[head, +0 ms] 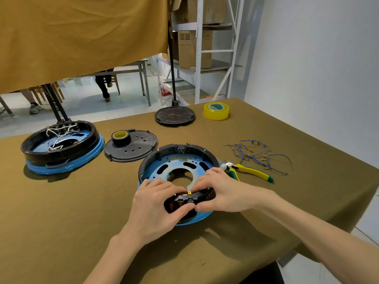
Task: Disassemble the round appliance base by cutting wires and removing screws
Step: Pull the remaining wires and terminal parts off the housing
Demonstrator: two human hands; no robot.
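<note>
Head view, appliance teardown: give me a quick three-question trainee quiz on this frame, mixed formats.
1. True or false: the yellow-handled cutters are in the right hand.
2. Multiple choice: the black tape roll sits on A) the black perforated lid, B) the second base, C) the cut blue wires.
3. Fill in: both hands grip the near rim of the round appliance base; the left hand is on its ____ connector block.

Key: 1 false; 2 A; 3 black.
</note>
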